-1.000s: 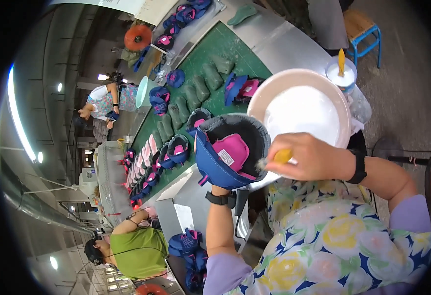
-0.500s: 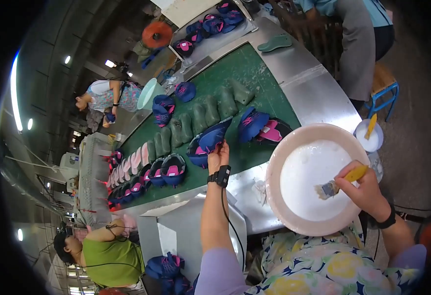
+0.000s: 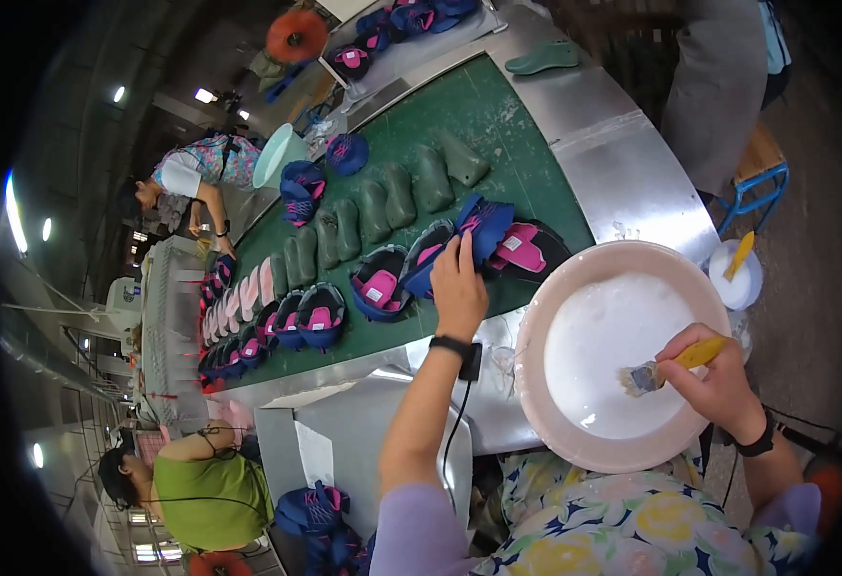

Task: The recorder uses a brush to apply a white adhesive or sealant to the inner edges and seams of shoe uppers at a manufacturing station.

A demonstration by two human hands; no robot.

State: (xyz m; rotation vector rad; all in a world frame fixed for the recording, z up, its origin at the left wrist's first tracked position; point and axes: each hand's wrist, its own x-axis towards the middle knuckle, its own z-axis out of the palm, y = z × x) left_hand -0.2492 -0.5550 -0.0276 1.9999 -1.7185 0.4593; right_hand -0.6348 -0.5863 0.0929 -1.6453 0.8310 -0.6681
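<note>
1. A long green belt runs away from the person, framed by a grey metal table. It lies under and beyond the left hand.
2. A wide, pale pink bowl of white liquid sits at the near edge of the table, directly under the right hand and just right of the left wrist.
3. A row of green shoe forms lies on the belt, beyond the left hand and off to its left.
4. Blue and pink shoe tops lie in a line on the belt, to the left of the left hand.
5. The left hand reaches out over the belt, fingers closed around the edge of a blue and pink shoe top. That piece lies on the belt, touching a second one just to the right of the grip.
6. The right hand is closed tight around the yellow handle of a small brush. The bristles point left from the grip and touch the white liquid in the bowl.
7. A small white tub with a yellow stick in it stands beyond the right hand, just past the bowl's rim.
</note>
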